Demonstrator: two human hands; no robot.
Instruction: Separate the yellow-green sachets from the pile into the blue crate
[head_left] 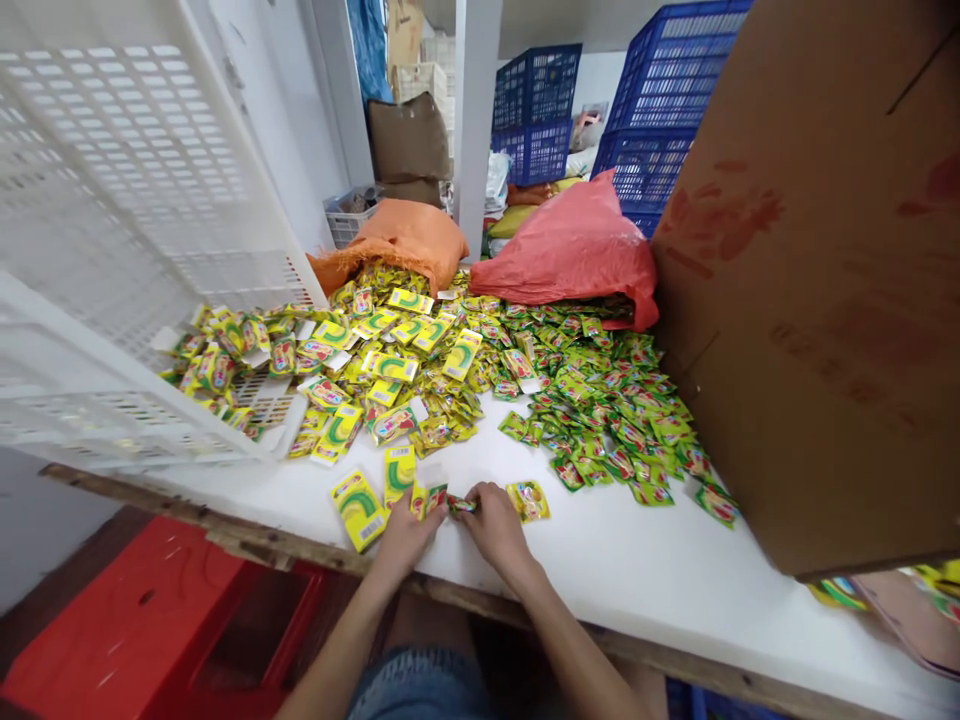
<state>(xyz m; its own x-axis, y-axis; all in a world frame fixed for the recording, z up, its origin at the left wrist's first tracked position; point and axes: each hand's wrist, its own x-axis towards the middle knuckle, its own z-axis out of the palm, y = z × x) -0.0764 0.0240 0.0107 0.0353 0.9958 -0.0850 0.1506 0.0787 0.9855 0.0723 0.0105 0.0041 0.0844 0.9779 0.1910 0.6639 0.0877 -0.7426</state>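
Left hand (405,535) and right hand (495,525) meet at the near edge of the white tabletop (615,560), fingers pinched together on a small green-and-red foil sachet (460,505). Flat yellow sachets (358,508) lie just beside; the heaped pile of sachets (480,370) lies beyond.

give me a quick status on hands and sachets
Left hand and right hand both pinching small sachets at the white table edge. Big sachet pile behind. Cardboard box close on the right.
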